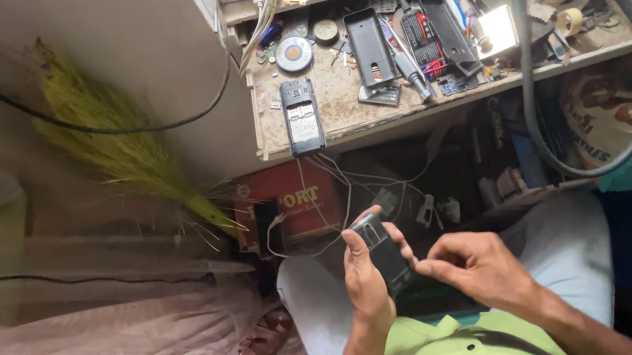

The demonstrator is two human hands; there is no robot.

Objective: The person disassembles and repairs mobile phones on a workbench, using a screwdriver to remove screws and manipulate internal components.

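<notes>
The left hand (pixel 365 274) wraps a small dark phone (pixel 382 254) over the lap, its long axis tilted up and away. The right hand (pixel 477 265), just beside, pinches narrow at the phone's lower edge. Beyond, loose wires (pixel 329 201), then the cluttered workbench (pixel 346 103) holding another opened phone (pixel 302 115).

Dim, glaring work lamp (pixel 496 30), warped edges.

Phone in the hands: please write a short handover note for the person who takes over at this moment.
Left hand grips a small dark phone above the lap. Right hand pinches at its lower edge with the fingertips. On the workbench: another opened phone, a black back cover, a screwdriver, a lit lamp. Done: the bench phone is already open. Left: the held phone, whose state I cannot tell.
</notes>
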